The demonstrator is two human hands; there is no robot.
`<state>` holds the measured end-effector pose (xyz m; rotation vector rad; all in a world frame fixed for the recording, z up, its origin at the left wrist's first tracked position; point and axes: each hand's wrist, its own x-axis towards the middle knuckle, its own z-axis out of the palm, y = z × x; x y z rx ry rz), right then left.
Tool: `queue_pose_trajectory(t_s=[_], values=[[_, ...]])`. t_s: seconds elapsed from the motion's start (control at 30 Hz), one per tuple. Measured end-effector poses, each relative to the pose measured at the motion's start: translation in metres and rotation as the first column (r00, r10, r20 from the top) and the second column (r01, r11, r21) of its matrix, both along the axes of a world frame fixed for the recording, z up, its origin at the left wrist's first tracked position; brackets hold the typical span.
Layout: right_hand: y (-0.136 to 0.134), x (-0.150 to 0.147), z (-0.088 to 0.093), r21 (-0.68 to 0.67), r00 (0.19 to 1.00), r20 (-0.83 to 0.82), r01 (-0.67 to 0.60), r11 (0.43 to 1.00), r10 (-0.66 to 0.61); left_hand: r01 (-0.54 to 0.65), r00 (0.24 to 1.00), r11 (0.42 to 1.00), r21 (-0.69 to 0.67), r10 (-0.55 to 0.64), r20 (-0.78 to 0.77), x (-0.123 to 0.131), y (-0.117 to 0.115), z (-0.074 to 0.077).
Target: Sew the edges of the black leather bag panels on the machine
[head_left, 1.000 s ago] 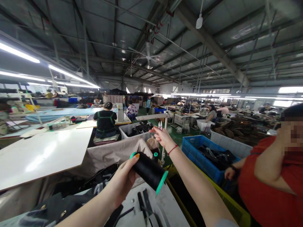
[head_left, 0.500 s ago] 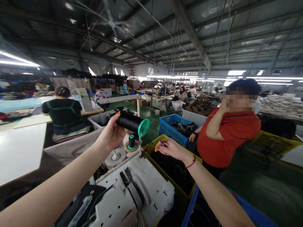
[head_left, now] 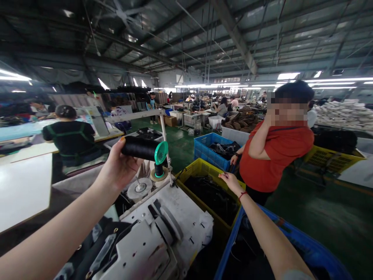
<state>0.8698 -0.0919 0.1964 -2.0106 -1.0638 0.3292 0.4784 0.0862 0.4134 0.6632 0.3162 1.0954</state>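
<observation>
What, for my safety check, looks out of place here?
Little stands out: the large black thread spool is held in the left hand, off the stand, and one white spool disc beside the smaller black spool sits bare.

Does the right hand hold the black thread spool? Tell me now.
No, the left hand holds the black thread spool, while the right hand is raised over the yellow plastic crate.
</observation>
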Motion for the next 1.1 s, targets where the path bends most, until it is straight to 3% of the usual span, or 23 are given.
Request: queue_pose_trajectory(t_s=[0.13, 0.27, 0.43, 0.53, 0.67, 0.83, 0.97, 1.1], values=[[0.003, 0.022, -0.021, -0.180, 0.992, 0.021, 0.129, 0.975, -0.128, -0.020, 1.000, 1.000, 0.002, 0.020, 0.010, 0.004, 0.000, -0.004], [0.013, 0.027, -0.041, -0.352, 0.985, 0.048, 0.173, 0.920, -0.167, 0.007, 1.000, 1.000, 0.005, -0.007, 0.018, 0.022, -0.004, -0.008], [0.044, -0.001, -0.064, -0.485, 0.993, 0.085, 0.115, 0.867, -0.084, -0.017, 1.000, 1.000, -0.015, 0.017, -0.002, 0.052, 0.002, -0.016], [0.067, -0.023, -0.064, -0.505, 0.994, 0.104, 0.075, 0.860, -0.025, -0.038, 0.999, 0.999, -0.024, 0.037, -0.026, 0.068, 0.013, -0.023], [0.092, -0.045, -0.037, -0.426, 0.989, 0.148, 0.039, 0.904, 0.028, -0.066, 0.996, 0.997, -0.045, 0.064, -0.056, 0.085, 0.023, -0.029], [0.106, -0.084, 0.017, -0.174, 0.968, 0.222, -0.079, 0.981, 0.117, -0.072, 0.996, 0.996, -0.057, 0.069, -0.049, 0.095, 0.030, -0.031], [0.116, -0.122, 0.053, -0.001, 0.946, 0.250, -0.212, 0.977, 0.205, -0.064, 0.997, 0.996, -0.061, 0.062, -0.037, 0.097, 0.032, -0.030], [0.129, -0.149, 0.072, 0.082, 0.941, 0.268, -0.236, 0.968, 0.207, -0.061, 0.998, 0.996, -0.059, 0.060, -0.018, 0.095, 0.030, -0.026]])
